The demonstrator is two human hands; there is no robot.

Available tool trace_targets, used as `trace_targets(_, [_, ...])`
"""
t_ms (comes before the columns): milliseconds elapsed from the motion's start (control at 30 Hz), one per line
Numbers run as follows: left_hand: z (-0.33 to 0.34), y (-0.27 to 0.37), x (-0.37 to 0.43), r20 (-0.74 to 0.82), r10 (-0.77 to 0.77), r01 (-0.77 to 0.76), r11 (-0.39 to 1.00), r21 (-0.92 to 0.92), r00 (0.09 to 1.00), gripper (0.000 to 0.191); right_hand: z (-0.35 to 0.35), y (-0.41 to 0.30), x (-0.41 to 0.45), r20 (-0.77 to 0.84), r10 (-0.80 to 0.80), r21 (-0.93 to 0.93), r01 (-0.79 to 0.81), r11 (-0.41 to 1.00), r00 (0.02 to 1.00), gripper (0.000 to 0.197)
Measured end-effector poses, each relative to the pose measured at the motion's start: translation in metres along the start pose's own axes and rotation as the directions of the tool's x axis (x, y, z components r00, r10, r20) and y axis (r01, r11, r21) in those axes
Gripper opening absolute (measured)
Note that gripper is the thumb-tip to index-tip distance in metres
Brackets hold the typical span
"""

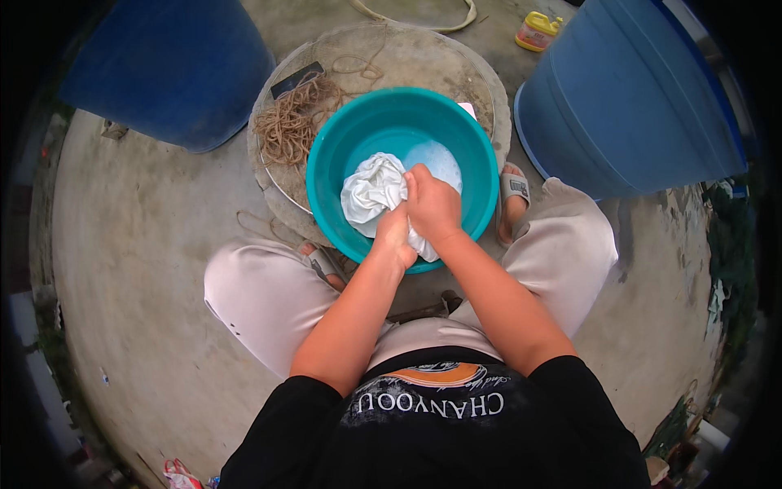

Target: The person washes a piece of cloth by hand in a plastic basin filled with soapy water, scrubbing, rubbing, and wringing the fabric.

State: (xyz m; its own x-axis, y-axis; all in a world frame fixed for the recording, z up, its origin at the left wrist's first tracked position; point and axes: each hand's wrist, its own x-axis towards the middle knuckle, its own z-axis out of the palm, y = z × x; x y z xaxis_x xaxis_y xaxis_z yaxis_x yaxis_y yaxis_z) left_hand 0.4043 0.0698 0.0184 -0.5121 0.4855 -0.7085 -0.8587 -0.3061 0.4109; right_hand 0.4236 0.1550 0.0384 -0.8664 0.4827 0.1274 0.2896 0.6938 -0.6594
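A bunched white cloth (374, 188) is in a teal plastic basin (391, 101) in front of me. My right hand (434, 203) grips the cloth near the basin's middle. Just below and to the left of it, my left hand (394, 235) is also closed around the fabric, and the two hands touch. A tail of the cloth hangs out beneath my hands towards the near rim. Sudsy water (435, 160) shows at the basin's bottom, beyond my right hand.
The basin stands on a round concrete slab (452, 58). Tangled brown rope (293, 125) lies left of it. Large blue plastic barrels flank the slab, one on the left (177, 67) and one on the right (623, 110). A yellow jug (537, 32) stands behind, near a pale hose (449, 29).
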Motion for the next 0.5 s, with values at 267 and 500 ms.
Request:
trace_targets(267, [-0.111,-0.018,0.054,0.597,0.414,-0.389,0.904,-0.18,0.687,0.027,-0.006,-0.071,-0.054,0.065,-0.41,0.182,0.393,0.901,0.91,0.022])
trace_targets(500, [-0.002,-0.008,0.005,0.037,-0.042,0.041,0.999,0.009,0.998,0.028,0.004,0.015,0.001,-0.049,0.193,0.003,-0.194,0.981,0.98,0.019])
